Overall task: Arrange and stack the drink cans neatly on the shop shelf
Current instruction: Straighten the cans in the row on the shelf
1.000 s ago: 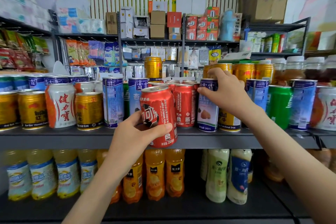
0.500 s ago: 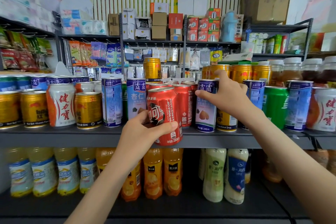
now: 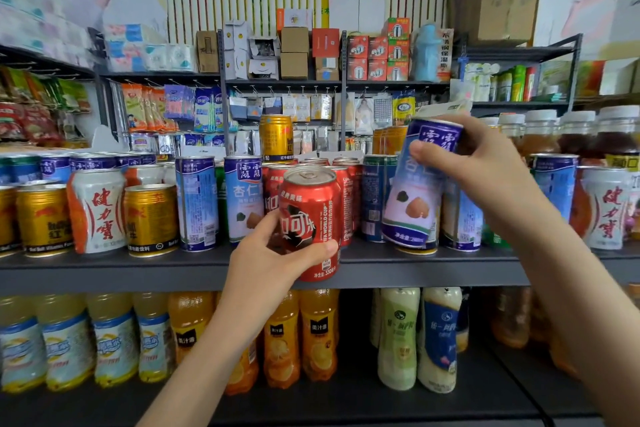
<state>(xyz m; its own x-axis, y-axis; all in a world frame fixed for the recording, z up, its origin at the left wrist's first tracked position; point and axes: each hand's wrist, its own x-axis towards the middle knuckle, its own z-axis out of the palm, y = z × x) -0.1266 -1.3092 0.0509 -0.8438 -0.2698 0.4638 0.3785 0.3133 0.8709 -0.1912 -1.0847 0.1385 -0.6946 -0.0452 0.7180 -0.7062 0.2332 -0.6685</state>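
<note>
the left hand (image 3: pixel 265 263) was curled around a red cola can (image 3: pixel 311 215), thumb across its lower front and fingers behind. it held the can upright just in front of the shelf's (image 3: pixel 104 270) front edge, the base hanging below the level of the shelf surface. the right hand (image 3: pixel 478 163) gripped the upper part of a tall blue-and-white can (image 3: pixel 417 198), fingers wrapped over the rim and thumb on the near side. that can was tilted, its top leaning right and its base low over the front edge; whether the base touched the shelf could not be told.

behind the cola can stood more red cans (image 3: pixel 348 198), with matching tall blue cans (image 3: pixel 195 201) beside them toward the left end.

the step in hand looked like sorting each can to its own kind. to do it well, the tall can probably wanted righting before it was set down, since a tilted base could knock its neighbours. the cola can would need lifting clear of the front edge, then sliding squarely in front of the red group, label outward. moving one hand at a time seemed safer in such a crowded row.
</note>
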